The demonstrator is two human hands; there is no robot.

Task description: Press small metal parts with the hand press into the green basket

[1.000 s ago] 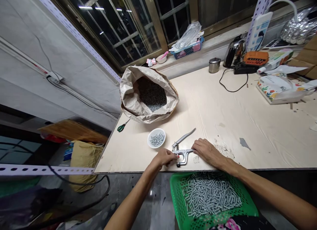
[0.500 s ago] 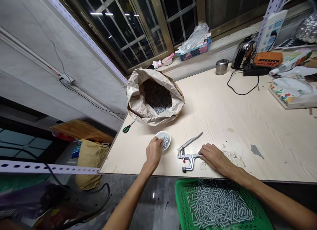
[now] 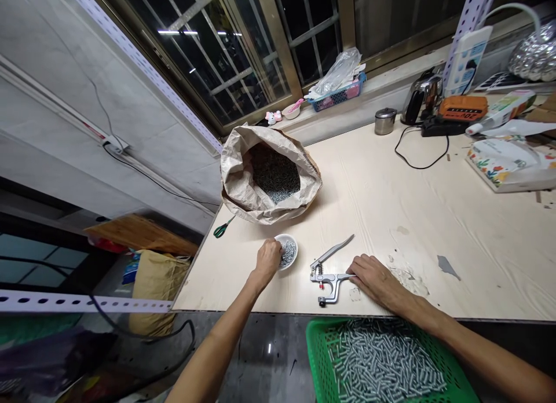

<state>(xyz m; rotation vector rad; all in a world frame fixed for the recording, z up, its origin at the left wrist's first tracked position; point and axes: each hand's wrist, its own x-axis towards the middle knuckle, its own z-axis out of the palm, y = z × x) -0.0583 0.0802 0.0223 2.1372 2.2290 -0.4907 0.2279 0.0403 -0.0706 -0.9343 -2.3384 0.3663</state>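
My left hand [image 3: 268,257] is closed, knuckles up, at the left rim of a small white bowl [image 3: 296,253]. Its fingertips are hidden behind the knuckles. Small silvery metal pieces [image 3: 288,252] lie inside the bowl. To the right, hand-held snap pliers [image 3: 334,281] rest on the table with their upper lever raised, spring and red-tipped pin showing. The fingers of my right hand [image 3: 371,277] are closed around the end of the lower handle, the palm low over the tabletop.
Behind the bowl stands a large paper sack [image 3: 237,183] of dark metal pieces, with green-handled scissors [image 3: 221,229] to its left. Below the table's front edge [image 3: 269,312] sits a green basket [image 3: 317,362] of metal tubes. A kettle [image 3: 423,96] and tissue pack [image 3: 508,162] stand farther back.
My left hand has drawn back from over the bowl's contents to its left rim. My right hand stays on the pliers' handle. The view has shifted slightly.
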